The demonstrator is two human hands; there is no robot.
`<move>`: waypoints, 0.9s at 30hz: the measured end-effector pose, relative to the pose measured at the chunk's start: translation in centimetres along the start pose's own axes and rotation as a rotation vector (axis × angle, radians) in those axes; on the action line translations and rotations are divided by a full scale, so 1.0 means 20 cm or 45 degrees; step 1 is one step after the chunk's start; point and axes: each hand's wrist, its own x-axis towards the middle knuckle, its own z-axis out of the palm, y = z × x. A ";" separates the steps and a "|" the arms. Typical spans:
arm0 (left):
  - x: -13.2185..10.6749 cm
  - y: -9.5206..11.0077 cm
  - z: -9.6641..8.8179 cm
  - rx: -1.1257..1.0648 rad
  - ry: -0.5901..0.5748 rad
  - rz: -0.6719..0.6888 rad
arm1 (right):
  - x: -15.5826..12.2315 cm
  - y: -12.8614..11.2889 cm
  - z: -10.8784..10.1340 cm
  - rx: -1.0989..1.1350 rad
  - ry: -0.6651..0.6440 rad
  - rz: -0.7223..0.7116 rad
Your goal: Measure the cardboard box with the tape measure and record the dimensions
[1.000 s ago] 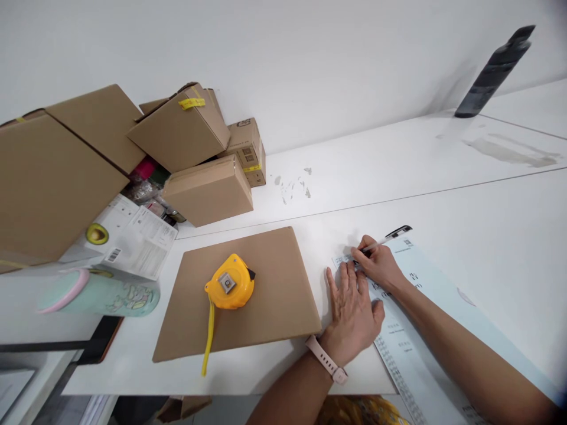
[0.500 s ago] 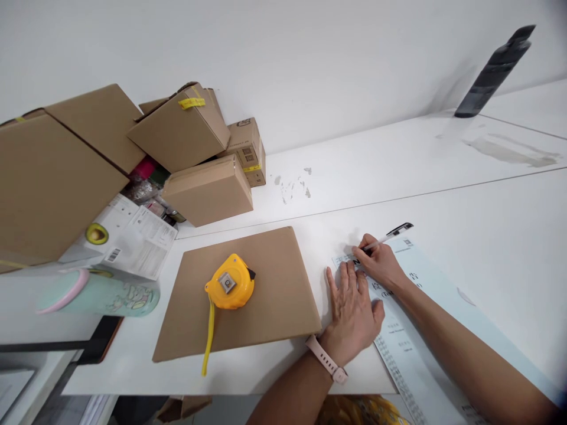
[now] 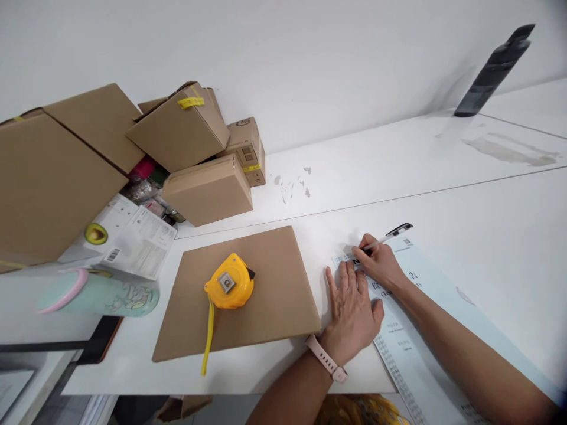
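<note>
A pen [image 3: 397, 231] with a black clip and clear barrel is gripped by my right hand [image 3: 378, 260], its lower end hidden by the fingers near the top left corner of a light blue printed sheet [image 3: 447, 307]. My left hand [image 3: 354, 310] lies flat with fingers stretched, the fingertips over the sheet's left edge and the rest over the white table. A pale pink band circles the left wrist. Left of that hand, a yellow tape measure [image 3: 231, 283] with a yellow strap rests on a flat brown piece of cardboard [image 3: 274, 295].
Cardboard boxes [image 3: 208, 189] are piled against the wall at the left. A white carton [image 3: 142, 242] with an avocado picture and a mint green bottle [image 3: 115, 293] are at the left. A dark bottle [image 3: 491, 74] stands at the back right. The white table's [image 3: 230, 385] front edge runs below.
</note>
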 end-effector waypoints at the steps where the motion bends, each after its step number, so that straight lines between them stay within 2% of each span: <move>1: 0.00 0.00 0.00 0.003 0.002 -0.001 | 0.00 0.00 0.00 -0.006 -0.004 -0.002; 27: 0.00 0.00 0.01 0.046 -0.002 0.003 | 0.00 -0.01 0.00 -0.017 0.013 -0.007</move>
